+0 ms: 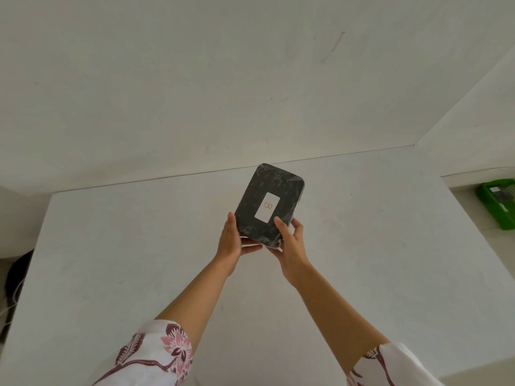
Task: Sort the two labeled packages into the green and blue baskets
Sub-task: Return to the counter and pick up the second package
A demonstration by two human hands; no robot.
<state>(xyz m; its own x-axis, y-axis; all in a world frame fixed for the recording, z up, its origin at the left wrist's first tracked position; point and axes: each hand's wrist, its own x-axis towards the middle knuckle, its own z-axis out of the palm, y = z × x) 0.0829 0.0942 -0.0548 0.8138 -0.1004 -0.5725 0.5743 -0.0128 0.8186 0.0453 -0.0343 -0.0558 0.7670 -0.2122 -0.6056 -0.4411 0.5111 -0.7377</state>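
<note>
A black package wrapped in clear film carries a white label marked with a red letter B. I hold it above the white table, tilted up toward the wall. My left hand grips its lower left edge, thumb on top and fingers underneath. My right hand grips its lower right corner. The green basket sits low at the far right edge, with a dark package bearing a white label inside it. No blue basket is in view.
A white wall rises just behind the table's far edge. A side wall closes in at the right. Dark objects and a cable lie on the floor beyond the table's left edge.
</note>
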